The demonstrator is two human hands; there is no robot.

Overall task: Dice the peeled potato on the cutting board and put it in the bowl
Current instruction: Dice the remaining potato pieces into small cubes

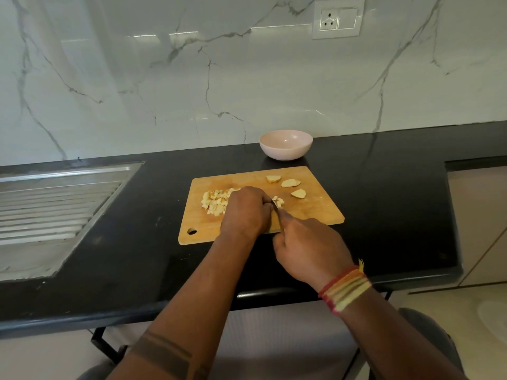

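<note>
A wooden cutting board (315,212) lies on the black counter. A pile of diced potato (215,202) sits on its left part, and a few dice (279,201) lie just right of my left hand. Three potato slices (290,183) rest at the board's far right. My left hand (247,212) is curled over a potato piece that it hides. My right hand (310,249) grips a knife (277,213), whose blade runs up beside the left hand's fingers. A pale pink bowl (286,145) stands empty behind the board.
A steel sink drainboard (55,204) is set into the counter at the left. A marble wall with a power socket (338,19) rises behind. The counter's front edge (274,293) runs under my forearms, and its right end (452,215) meets a cabinet.
</note>
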